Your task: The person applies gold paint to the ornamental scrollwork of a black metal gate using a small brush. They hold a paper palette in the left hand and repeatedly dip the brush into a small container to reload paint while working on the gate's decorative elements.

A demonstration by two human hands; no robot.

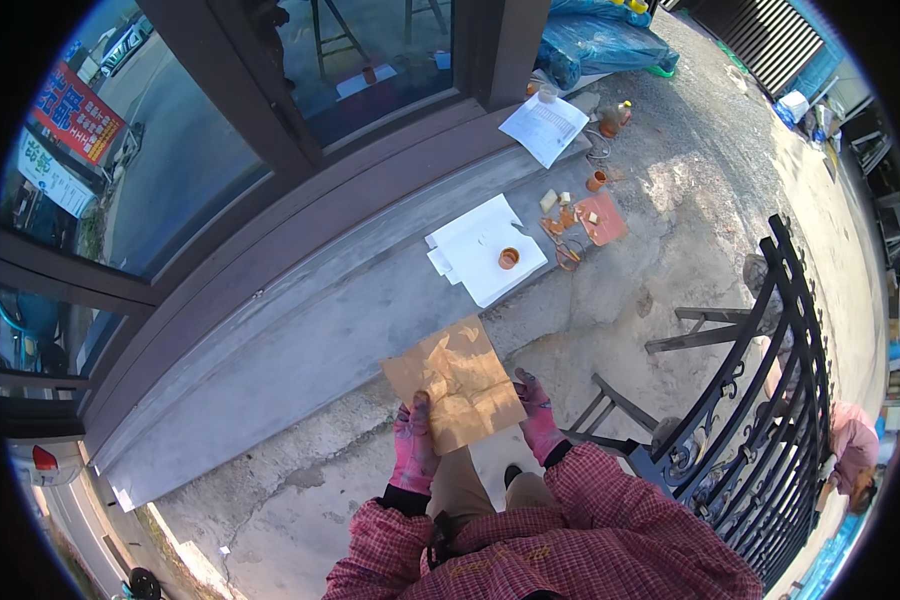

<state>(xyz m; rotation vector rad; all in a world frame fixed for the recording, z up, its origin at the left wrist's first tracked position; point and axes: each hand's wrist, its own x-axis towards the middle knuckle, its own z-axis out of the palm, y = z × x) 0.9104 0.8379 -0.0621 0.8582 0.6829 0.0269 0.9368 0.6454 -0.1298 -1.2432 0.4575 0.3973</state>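
A creased, square sheet of brown paper (457,385) is held out in front of me, with lighter and darker patches across its face. My left hand (415,440), in a pink glove with dark fingertips, closes on its lower left edge, thumb on top. On the right edge, my right hand (536,412), gloved the same way, pinches the sheet near its corner. Beyond it, a white sheet of card (480,235) with cut tabs lies on the grey step, and a small brown cup (509,258) stands on it.
On the ground near the step lie a pinkish-red sheet (602,220), pale blocks (549,201), scissors (568,256) and another brown cup (596,181). A printed paper (544,130) lies farther off. A black metal railing (745,440) stands right; a person (854,450) is beyond it.
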